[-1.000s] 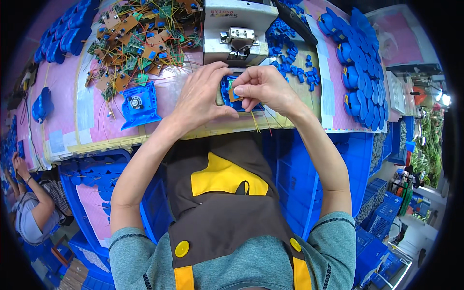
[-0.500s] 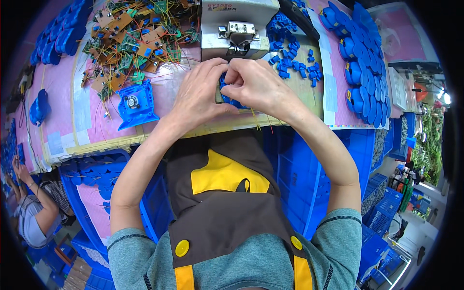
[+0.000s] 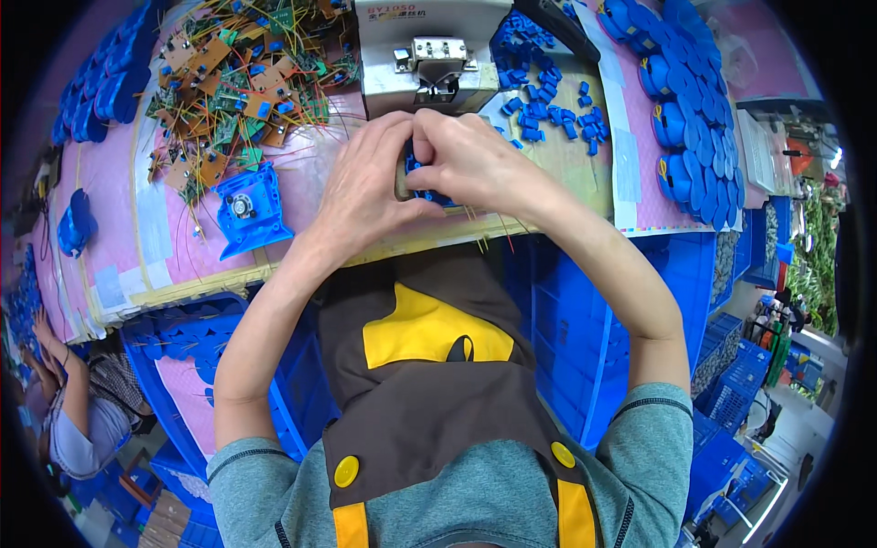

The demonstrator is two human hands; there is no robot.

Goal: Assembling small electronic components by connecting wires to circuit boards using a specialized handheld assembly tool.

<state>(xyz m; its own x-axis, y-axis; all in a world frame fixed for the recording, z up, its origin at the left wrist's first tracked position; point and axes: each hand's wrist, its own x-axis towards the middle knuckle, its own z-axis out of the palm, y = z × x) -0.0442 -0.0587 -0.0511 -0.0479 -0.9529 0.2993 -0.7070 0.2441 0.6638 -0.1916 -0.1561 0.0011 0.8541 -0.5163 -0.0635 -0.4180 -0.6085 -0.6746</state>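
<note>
My left hand (image 3: 367, 178) curves around the left side of a blue plastic part (image 3: 438, 197) at the table's front edge, thumb stretched toward me. Most of that part is hidden behind my fingers. From the other side my right hand (image 3: 475, 163) bends over it with thumb and forefinger pinched together. Whatever sits in that pinch is too covered to make out. Thin wires hang over the table edge just beneath the hands. To their left lies a blue plastic housing (image 3: 260, 220) with a round silver-rimmed speaker (image 3: 242, 206) in it.
A grey metal machine (image 3: 386, 68) stands right behind my hands. Small blue pieces (image 3: 548, 111) are scattered to its right, and a heap of wired circuit boards (image 3: 237, 96) lies left. Stacked blue shells (image 3: 694, 151) line the far right. Blue crates (image 3: 571, 320) stand below; another person's arm (image 3: 73, 388) shows left.
The whole view has tilted and shifted slightly. Both hands keep nearly the same grip beside the machine, with only a small change in the fingers. The other person's arm at left has moved a little.
</note>
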